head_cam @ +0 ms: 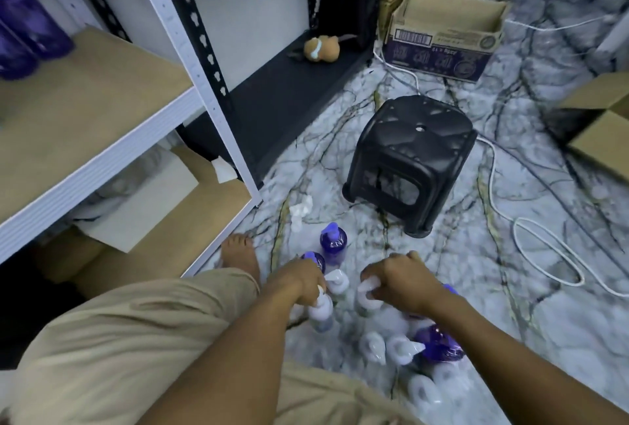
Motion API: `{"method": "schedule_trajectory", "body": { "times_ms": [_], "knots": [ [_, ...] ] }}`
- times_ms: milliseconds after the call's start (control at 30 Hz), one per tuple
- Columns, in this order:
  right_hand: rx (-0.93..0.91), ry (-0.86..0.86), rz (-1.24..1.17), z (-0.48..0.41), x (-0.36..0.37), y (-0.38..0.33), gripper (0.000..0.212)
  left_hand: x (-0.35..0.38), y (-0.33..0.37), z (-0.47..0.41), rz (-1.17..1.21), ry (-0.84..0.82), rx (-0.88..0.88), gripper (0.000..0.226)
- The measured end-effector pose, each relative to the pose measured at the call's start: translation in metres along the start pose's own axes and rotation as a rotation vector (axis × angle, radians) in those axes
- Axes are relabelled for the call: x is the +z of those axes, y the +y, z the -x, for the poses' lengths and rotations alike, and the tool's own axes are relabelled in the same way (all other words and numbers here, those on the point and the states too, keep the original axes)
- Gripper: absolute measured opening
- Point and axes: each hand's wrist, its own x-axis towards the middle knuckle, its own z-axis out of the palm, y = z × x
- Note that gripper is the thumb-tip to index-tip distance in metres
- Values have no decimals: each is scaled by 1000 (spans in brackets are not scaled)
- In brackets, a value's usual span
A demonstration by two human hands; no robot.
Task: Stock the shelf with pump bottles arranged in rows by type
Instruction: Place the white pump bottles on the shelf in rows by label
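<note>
Two hands low over the floor (476,254) stock: left hand (299,280) grips white pump bottle (320,314), right hand (398,283) curled round 2nd white bottle (366,293), purple bottle (333,241) just beyond, shelf (85,101) at left w/ purple ones up top

Purple pump bottles (333,241) on the floor: three clear, plus a purple sliver behind the right wrist, so maybe four. White-pump bottles (372,347) on the floor: at least six, nearest ones too blurred for a firm count. Shelved purple bottles (32,16), top left: two, blurred. Hands: two, left hand (301,280) and right hand (400,283), each gripping one white pump. Shelving units: two, white shelf unit (102,159) and black shelf unit (289,84). Cardboard boxes: two clear, printed open box (442,40) and plain box (599,125) at the right edge. Black stool (412,159): one. Plush toy (321,47): one. White cable (544,247): at least one. Crumpled tissue (301,212): one. Bare foot (240,254): one.
</note>
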Motion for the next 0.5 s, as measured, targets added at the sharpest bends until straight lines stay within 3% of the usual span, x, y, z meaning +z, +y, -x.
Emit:
{"method": "schedule_trajectory", "body": {
  "times_ms": [133,233,500],
  "knots": [
    [-66,147,10,-1,-69,-36,32,-38,-32,40,29,140,40,24],
    [-125,235,1,-9,-117,-67,30,-63,-59,78,43,336,93,21],
    [-230,404,-129,-58,-234,-172,34,-157,-139,195,-203,874,78,35]
  ]
}}
